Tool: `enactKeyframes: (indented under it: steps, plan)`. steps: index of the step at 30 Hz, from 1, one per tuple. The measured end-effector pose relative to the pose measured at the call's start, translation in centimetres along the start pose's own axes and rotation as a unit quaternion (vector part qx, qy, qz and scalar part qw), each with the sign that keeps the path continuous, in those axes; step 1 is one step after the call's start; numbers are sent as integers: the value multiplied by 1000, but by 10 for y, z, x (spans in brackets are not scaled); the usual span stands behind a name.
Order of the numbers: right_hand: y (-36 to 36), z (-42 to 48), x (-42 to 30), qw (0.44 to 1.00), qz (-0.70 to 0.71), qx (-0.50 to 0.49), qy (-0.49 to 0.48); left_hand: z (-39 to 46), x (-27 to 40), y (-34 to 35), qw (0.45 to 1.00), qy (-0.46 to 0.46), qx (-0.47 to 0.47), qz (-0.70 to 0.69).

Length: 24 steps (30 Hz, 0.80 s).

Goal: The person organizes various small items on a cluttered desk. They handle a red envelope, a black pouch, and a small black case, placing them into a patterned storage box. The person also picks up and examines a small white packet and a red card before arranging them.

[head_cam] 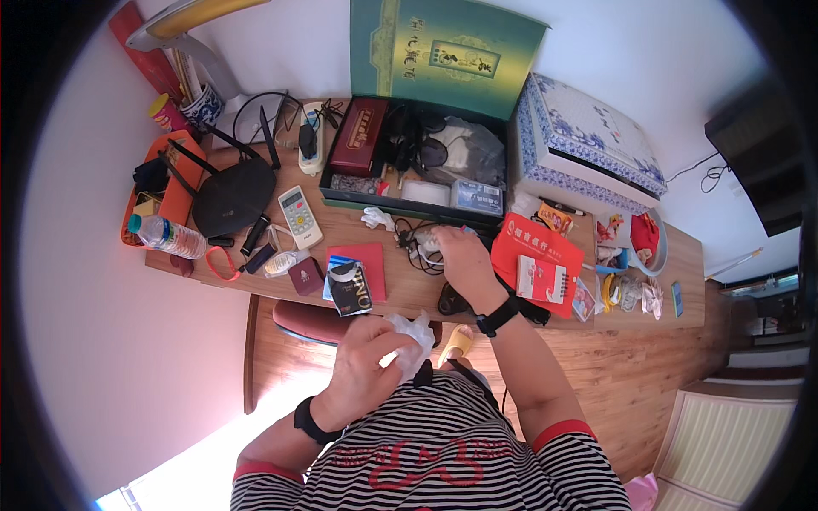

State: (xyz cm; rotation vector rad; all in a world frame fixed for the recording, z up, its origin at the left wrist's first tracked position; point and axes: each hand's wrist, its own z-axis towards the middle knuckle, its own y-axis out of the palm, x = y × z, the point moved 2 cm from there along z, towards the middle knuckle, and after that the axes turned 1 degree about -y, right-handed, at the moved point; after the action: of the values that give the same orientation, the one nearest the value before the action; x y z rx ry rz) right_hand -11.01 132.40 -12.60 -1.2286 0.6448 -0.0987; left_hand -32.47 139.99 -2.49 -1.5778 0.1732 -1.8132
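My left hand (367, 358) is closed on a crumpled translucent plastic bag (415, 338), held above the floor between the desk's front edge and my striped shirt. Over the desk, my right hand (463, 255) reaches down to a small whitish bundle (427, 241) beside tangled black cables (409, 252); its fingertips are partly hidden, so I cannot tell whether they grip it. A crumpled white piece (378, 218) lies left of the cables. Behind them is an open green box (415, 191) with a dark red box (360, 137), sunglasses and plastic-wrapped things inside.
On the desk's left are a black router (235, 197), an orange basket (172, 211), a plastic bottle (169, 237) and a remote control (299, 217). A red bag (537, 246) lies right of my right hand. A blue-and-white patterned box (588, 140) stands behind. A stool (307, 322) is below the desk edge.
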Motion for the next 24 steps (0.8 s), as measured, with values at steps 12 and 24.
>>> enactKeyframes:
  steps: [12, 24]
  plan:
    - [-52, -37, 11, 846, 436, 138, 273, 32, 2, 3, 999, 16, 8, 26]
    - [-107, -75, 2, 647, 737, 93, 171, 56, -13, 11, 933, -208, -13, -294]
